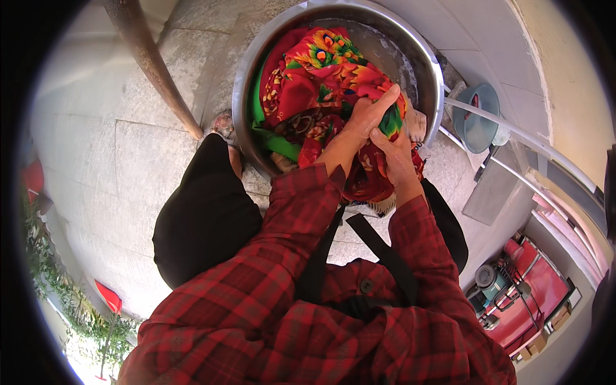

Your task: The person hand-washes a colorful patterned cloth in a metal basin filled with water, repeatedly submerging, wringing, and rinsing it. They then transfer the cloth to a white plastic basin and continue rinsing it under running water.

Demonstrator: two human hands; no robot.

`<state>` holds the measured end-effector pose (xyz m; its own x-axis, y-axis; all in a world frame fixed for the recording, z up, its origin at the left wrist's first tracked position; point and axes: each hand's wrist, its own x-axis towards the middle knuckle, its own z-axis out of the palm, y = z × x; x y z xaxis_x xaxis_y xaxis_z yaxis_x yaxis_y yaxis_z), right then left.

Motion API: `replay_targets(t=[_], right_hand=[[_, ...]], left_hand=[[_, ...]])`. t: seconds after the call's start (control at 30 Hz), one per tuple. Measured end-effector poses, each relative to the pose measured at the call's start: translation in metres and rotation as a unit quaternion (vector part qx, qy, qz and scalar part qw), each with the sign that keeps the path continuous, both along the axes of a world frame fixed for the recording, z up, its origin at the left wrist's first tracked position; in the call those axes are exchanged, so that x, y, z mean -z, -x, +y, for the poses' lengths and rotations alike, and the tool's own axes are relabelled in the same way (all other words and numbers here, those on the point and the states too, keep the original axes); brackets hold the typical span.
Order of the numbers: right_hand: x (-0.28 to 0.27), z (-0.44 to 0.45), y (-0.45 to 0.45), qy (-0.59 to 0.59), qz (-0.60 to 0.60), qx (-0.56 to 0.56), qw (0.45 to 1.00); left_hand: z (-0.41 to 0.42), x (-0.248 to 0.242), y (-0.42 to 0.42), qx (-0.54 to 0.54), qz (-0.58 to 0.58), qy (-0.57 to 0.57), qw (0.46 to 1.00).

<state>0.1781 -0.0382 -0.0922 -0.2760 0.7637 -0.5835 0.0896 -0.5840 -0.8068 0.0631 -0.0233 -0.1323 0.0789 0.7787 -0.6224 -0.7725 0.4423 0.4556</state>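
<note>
A large round metal tub [242, 96] stands before me with cloudy, slightly foamy water [380, 45] in it. Red patterned cloth [298, 89] with green, yellow and orange motifs fills much of the tub and hangs over its near rim. My left hand [368, 115] grips a bunched part of this cloth near the tub's right side. Close beside it, my right hand [397, 154] holds the same bunch from below, its thumb against the cloth. Bright green cloth [281, 144] lies under the red cloth at the tub's left. A beige piece [415, 125] shows beyond my right hand.
A blue-green plastic basin [476, 120] stands right of the tub, beside white poles [505, 122]. A wooden post [154, 62] slants down at the upper left. Red furniture with items on it [534, 288] is at the lower right; a red dustpan [109, 297] and plants are at the left.
</note>
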Motion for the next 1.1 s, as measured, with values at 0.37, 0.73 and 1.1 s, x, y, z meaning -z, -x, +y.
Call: replay_targets(t=[0.37, 0.73, 1.1], right_hand=[[-0.036, 0.02, -0.016, -0.254, -0.408, -0.321, 0.816], [-0.006, 0.046, 0.075, -0.295, -0.522, -0.239, 0.764], [0.0, -0.013, 0.065, -0.402, -0.321, -0.23, 0.826]], left_hand=[[-0.022, 0.062, 0.009, -0.147, -0.226, 0.071, 0.96], [-0.007, 0.025, 0.014, -0.186, 0.043, 0.154, 0.969], [-0.013, 0.091, 0.015, -0.259, 0.117, 0.227, 0.932]])
